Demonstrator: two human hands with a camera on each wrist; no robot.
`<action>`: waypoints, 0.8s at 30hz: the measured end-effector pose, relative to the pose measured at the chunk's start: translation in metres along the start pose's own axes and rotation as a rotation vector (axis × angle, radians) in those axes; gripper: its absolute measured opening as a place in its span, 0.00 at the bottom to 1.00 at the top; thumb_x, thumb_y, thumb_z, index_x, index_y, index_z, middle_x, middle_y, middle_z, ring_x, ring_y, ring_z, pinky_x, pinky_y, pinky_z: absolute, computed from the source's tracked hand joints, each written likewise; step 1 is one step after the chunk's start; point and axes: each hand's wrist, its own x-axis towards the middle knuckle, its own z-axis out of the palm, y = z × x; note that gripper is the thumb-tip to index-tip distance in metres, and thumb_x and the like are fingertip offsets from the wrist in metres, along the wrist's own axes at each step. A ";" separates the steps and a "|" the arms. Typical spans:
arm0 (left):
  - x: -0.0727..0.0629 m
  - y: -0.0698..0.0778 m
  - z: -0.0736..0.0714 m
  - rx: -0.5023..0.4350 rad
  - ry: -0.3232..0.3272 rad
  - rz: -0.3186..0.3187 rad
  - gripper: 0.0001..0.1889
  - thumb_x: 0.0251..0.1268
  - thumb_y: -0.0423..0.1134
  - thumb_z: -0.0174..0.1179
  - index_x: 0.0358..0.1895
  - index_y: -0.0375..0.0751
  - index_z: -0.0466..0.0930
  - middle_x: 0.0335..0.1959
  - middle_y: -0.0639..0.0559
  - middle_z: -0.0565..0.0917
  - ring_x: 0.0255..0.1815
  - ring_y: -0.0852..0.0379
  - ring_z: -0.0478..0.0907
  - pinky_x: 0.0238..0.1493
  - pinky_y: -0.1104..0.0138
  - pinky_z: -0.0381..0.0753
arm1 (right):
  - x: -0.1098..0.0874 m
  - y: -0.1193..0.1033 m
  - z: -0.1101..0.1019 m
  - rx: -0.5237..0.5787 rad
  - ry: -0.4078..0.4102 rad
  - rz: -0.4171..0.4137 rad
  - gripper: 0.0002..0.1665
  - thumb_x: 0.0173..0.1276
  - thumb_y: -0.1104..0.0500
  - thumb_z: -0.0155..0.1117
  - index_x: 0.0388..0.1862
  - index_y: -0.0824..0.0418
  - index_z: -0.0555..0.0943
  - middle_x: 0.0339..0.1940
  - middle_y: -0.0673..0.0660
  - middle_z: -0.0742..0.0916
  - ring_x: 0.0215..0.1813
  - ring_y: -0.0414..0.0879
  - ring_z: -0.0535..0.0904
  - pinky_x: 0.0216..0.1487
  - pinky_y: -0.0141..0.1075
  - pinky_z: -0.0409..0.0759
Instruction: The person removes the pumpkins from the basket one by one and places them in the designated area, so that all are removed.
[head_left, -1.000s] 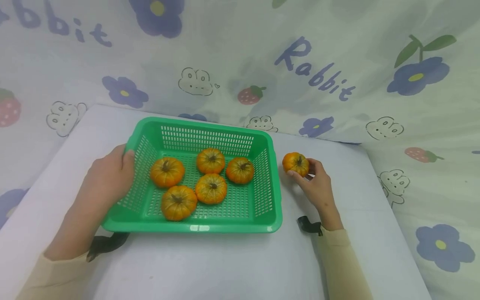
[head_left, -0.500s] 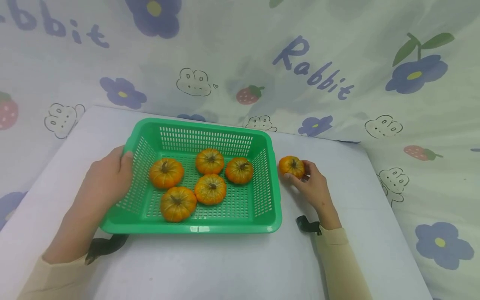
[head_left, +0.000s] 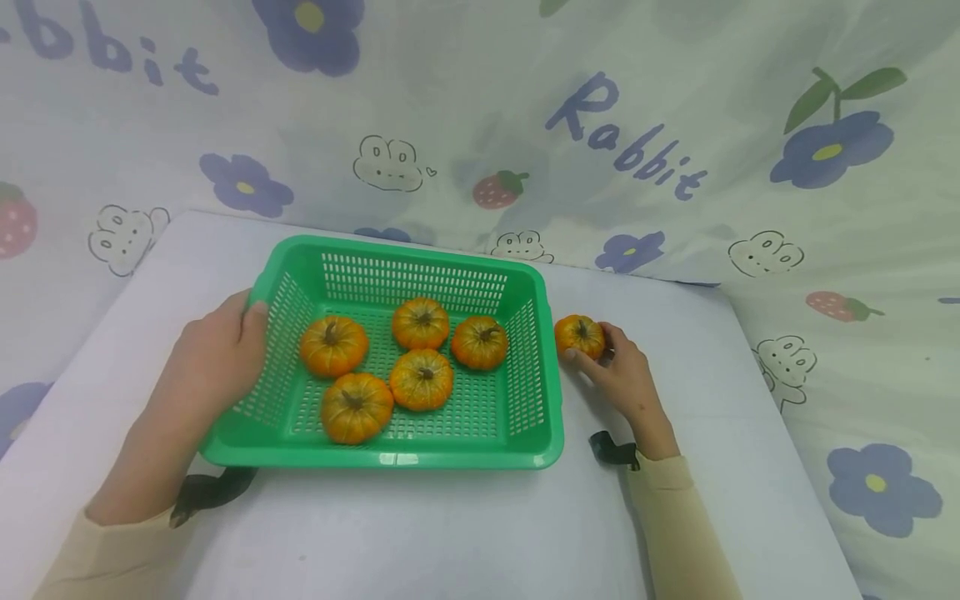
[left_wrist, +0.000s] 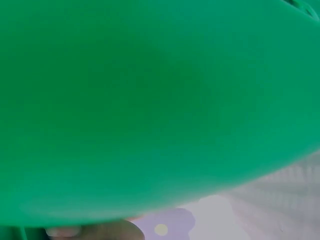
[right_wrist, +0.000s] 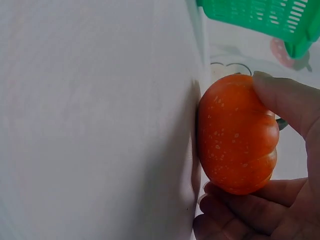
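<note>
My left hand (head_left: 221, 354) grips the left rim of a green slotted plastic basket (head_left: 472, 457). Several small orange pumpkins lie inside, among them a front-left pumpkin (head_left: 356, 408) and a right-hand pumpkin (head_left: 480, 342). Green plastic (left_wrist: 150, 100) fills most of the left wrist view, hiding nearly all of that hand. Just right of the basket, my right hand (head_left: 626, 375) holds another small pumpkin (head_left: 579, 337) between thumb and fingers. In the right wrist view this pumpkin (right_wrist: 237, 135) touches the white tabletop, with the thumb on one side and curled fingers on the other.
A white cloth covers the table (head_left: 450, 533). Behind it hangs a printed curtain (head_left: 450, 100) with flowers, rabbits and strawberries. Dark wrist camera mounts show below each hand, the left mount (head_left: 213, 492) partly under the basket.
My right hand has moved slightly left and down with the pumpkin, bringing it beside the basket's right rim. The left hand and the basket have hardly moved.
</note>
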 end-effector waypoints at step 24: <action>0.000 0.002 -0.001 -0.006 -0.037 -0.029 0.35 0.86 0.51 0.25 0.81 0.27 0.50 0.43 0.28 0.78 0.28 0.43 0.78 0.21 0.58 0.77 | 0.000 0.001 -0.001 -0.022 -0.023 -0.012 0.62 0.69 0.30 0.68 0.83 0.69 0.58 0.77 0.71 0.70 0.76 0.66 0.68 0.74 0.60 0.68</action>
